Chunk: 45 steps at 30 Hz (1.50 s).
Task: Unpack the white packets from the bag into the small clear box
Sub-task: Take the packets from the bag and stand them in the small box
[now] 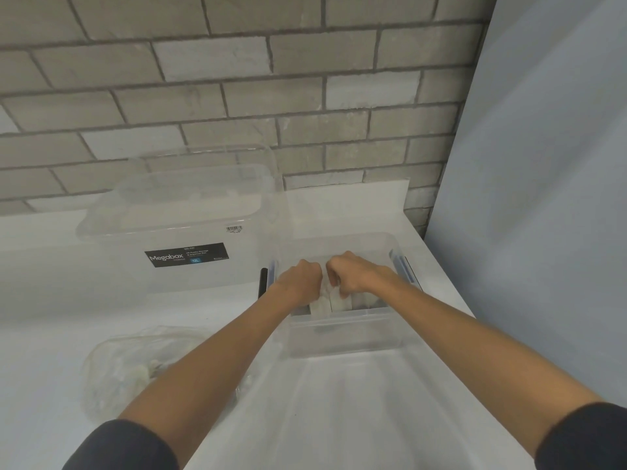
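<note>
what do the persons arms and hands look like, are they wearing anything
Both are bare: the left hand and right hand have no gloves, and no watch or band shows at either wrist. The forearms are uncovered. Each arm has a plain dark, near-black sleeve ending near the elbow: left sleeve, right sleeve.

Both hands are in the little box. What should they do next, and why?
Probably let go and reach for the bag. The left hand and right hand already hold white packets inside the small clear box, and the bag seems to hold more.
</note>
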Motion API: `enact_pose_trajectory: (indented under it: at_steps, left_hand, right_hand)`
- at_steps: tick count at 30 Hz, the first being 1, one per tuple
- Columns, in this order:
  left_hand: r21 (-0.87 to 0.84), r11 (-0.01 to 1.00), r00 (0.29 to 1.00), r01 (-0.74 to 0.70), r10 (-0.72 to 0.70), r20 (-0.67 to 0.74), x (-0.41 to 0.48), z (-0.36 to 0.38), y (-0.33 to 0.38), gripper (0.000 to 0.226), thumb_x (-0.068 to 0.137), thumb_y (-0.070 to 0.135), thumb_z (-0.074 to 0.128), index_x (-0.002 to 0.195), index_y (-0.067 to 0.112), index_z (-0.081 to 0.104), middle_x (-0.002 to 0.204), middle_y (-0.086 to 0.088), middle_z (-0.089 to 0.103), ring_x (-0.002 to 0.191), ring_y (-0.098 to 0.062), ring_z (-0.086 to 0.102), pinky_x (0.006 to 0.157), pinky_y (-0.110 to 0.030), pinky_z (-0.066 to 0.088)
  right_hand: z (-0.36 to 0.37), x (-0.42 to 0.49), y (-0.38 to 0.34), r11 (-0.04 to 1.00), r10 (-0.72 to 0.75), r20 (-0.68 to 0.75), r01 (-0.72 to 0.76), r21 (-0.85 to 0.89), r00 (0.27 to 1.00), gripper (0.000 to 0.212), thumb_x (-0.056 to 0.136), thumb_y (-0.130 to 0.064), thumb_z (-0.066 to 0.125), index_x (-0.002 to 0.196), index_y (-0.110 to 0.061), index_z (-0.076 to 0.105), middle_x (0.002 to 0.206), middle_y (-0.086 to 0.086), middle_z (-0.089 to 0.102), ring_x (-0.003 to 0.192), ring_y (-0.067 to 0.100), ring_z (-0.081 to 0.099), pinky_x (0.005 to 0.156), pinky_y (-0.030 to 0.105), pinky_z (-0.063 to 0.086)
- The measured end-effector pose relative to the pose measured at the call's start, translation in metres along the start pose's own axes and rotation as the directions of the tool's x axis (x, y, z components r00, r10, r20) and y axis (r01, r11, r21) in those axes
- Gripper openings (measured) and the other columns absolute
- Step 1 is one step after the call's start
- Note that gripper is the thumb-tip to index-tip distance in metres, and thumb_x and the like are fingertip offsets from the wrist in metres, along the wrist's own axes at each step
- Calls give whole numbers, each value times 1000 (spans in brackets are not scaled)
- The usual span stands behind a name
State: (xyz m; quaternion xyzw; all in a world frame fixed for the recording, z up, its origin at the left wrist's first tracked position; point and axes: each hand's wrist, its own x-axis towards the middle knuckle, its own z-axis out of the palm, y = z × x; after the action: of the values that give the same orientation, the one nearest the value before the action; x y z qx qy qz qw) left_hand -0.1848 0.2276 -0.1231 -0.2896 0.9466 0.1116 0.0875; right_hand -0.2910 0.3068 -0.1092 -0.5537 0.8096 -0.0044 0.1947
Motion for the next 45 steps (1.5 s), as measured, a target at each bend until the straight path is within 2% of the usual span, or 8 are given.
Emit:
enact_pose_trajectory:
  at_steps: [7, 12, 18, 22, 28, 37, 40, 45]
  left_hand:
    - [-20, 1000, 1000, -14, 13, -9, -3, -3, 1, 23, 89, 0, 48, 106, 1, 64, 109, -15, 61, 92, -30, 64, 80, -35, 55]
    - [-61, 998, 999, -36, 34, -40, -11, -16, 2, 24, 87, 3, 48, 102, 4, 67, 109, -13, 63, 92, -31, 64, 81, -40, 55]
    - [-225, 964, 980, -140, 102, -173, -33, -51, -5, 24, 87, 4, 50, 96, 9, 71, 99, -9, 68, 95, -25, 64, 86, -34, 53]
    - [-276, 938, 951, -210, 131, -281, -56, -71, -24, 18, 87, 9, 56, 96, 15, 71, 94, -3, 70, 89, -19, 65, 87, -37, 53]
    - [-305, 937, 919, -173, 42, -393, -103, -88, -69, 14, 86, 25, 62, 97, 31, 68, 89, 13, 65, 87, -15, 60, 86, -40, 51]
    - [-346, 935, 924, -74, -66, -377, -178, -73, -154, 7, 87, 29, 63, 89, 35, 66, 83, 19, 64, 85, -10, 59, 76, -33, 49]
    - [-363, 931, 932, -32, -104, -348, -194, -60, -176, 9, 85, 28, 64, 81, 36, 66, 79, 20, 65, 82, -8, 62, 78, -35, 52]
    - [-348, 937, 970, 20, -103, -221, -205, -36, -194, 18, 81, 15, 59, 74, 28, 70, 75, 10, 70, 74, -12, 67, 77, -39, 56]
  right_hand:
    - [-5, -6, 0, 1000, 7, -8, -7, 22, 1000, 24, 80, 3, 69, 102, -8, 66, 117, 11, 55, 100, 30, 60, 88, 38, 52]
    - [-18, -12, -2, 1000, 1, -67, 0, 6, 998, 25, 85, 3, 59, 99, -15, 69, 113, 8, 57, 98, 28, 61, 80, 34, 51]
    - [-50, -20, -12, 998, -29, -168, 39, 53, 985, 20, 85, -5, 61, 95, -20, 70, 106, 7, 59, 93, 25, 61, 85, 38, 53]
    - [-69, -34, -34, 987, -83, -235, 112, 112, 968, 15, 85, -9, 63, 91, -20, 71, 95, 5, 64, 72, 16, 61, 82, 34, 55]
    - [-77, -61, -94, 956, -179, -301, 238, 171, 937, 16, 89, -12, 59, 96, -15, 72, 92, 5, 68, 72, 16, 65, 74, 26, 54]
    - [-48, -68, -195, 903, -311, -298, 378, 203, 902, 12, 90, -13, 61, 95, -13, 72, 83, -4, 66, 63, 9, 63, 68, 16, 52]
    - [-30, -64, -217, 903, -324, -249, 377, 208, 913, 11, 89, -13, 61, 92, -14, 71, 79, -5, 66, 64, 13, 66, 73, 23, 54]
    - [12, -51, -238, 924, -301, -114, 319, 211, 947, 14, 89, -12, 56, 89, -15, 69, 93, 5, 66, 66, 16, 70, 75, 28, 56]
